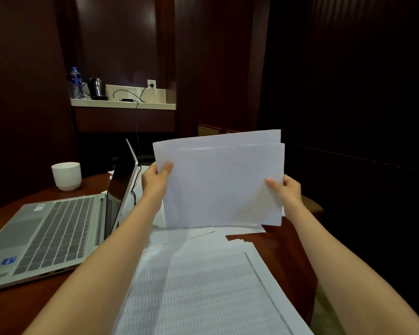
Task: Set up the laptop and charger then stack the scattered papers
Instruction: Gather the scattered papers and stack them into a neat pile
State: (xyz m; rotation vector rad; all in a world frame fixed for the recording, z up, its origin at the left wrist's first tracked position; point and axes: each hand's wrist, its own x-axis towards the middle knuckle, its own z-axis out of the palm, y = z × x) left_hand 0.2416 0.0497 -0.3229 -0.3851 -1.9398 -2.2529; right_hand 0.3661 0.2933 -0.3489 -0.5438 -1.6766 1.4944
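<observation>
At the far left of the wooden table a white cup is seen, and nearer than it the laptop has been laid open, its lid raised and its screen dark. On a far shelf against the wall a water bottle, a kettle and what is taken to be the charger are set out. A black lead is run from it up to the wall socket, and a cable is hung over the shelf edge toward the table. A black cable is also seen behind the laptop lid, though whether it is plugged into the machine cannot be told. The laptop-and-charger part is therefore judged done or nearly so.

Right of the laptop, the left edge of a sheaf of papers is gripped by the left hand, thumb laid on the near face. The sheaf is held upright over the table. Its top edges are seen offset, so squaring is judged unfinished. The right edge is pinched by the right hand, thumb again in front.

Near, between the forearms, printed sheets are spread loosely on the table, their corners fanned. These are judged yet to be gathered and stacked.
</observation>
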